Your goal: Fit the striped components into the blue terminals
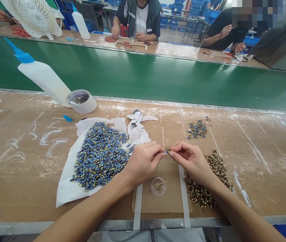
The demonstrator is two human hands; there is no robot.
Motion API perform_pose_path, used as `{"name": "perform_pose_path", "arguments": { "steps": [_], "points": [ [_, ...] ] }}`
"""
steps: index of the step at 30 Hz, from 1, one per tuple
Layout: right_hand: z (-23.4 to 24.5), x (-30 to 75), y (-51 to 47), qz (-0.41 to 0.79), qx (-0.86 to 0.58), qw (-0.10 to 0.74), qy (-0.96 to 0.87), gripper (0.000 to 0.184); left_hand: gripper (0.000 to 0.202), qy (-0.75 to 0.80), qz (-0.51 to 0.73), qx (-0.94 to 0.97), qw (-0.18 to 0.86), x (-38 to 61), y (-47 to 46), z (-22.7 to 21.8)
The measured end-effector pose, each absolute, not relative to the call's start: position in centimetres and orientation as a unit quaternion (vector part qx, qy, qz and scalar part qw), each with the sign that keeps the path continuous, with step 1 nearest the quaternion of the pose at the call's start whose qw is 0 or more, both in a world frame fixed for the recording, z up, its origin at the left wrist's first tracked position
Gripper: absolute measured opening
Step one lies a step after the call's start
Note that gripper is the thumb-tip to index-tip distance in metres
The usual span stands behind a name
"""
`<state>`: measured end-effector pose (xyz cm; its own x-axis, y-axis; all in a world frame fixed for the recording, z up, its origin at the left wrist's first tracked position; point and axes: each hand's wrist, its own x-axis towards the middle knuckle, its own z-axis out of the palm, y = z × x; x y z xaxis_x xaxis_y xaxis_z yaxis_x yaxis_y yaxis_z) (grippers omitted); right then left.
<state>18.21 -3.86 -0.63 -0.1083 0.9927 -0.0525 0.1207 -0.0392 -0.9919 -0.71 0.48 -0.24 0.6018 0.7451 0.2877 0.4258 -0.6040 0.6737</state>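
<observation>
Near the centre of the frame, the hands: the left hand [144,163] and the right hand [193,161] are meeting at the fingertips, and each one is pinching, thumb against finger, on a small piece [167,151], blue at its left end and darker at its right. Whether it is one part or two joined, I cannot tell.
Blue-and-yellow pile [100,158]: many tiny, slender parts are lying heaped on a thin white sheet [66,191], left of centre.
Brown-and-yellow pile [217,168]: short parts, many curved, are spreading at the lower right, partly hidden by the right arm.
Small blue heap [198,129]: some parts are resting above the right hand.
Clear cup [158,192]: round and transparent, it is standing below the hands, and a thin stick [160,183] is lying across it.
Tape roll [88,105]: it is sitting left of centre; its inner core is showing print, too small for reading.
Squeeze bottle [44,79]: its translucent white body, with blue pointed nozzle, is slanting beside the tape roll.
Crumpled paper [138,132]: white and torn, it is lying above the left hand.
Green belt [143,74]: smooth and glossy, it is running across the upper frame.
</observation>
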Motion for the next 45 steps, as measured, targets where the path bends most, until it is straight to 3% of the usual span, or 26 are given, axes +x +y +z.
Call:
{"name": "perform_pose_path", "arguments": {
  "steps": [12,23,37,45],
  "points": [
    [-1.2,17.6,-4.4,0.513,-0.508,0.404,-0.561,0.01,0.017,0.32,0.213,0.916,0.112,-1.0,-0.1,-0.5],
    [-1.4,17.5,-4.4,0.434,-0.516,0.356,-0.647,0.012,0.012,0.344,0.177,0.887,0.25,-1.1,0.3,0.3],
    [-1.6,17.5,-4.3,0.417,-0.509,0.322,-0.681,0.015,0.017,0.328,0.136,0.918,0.178,-1.3,0.1,0.1],
    [-1.4,18.0,-4.0,0.482,-0.506,0.412,-0.584,0.01,0.011,0.305,0.249,0.885,0.248,-1.3,1.0,0.0]
  ]
}}
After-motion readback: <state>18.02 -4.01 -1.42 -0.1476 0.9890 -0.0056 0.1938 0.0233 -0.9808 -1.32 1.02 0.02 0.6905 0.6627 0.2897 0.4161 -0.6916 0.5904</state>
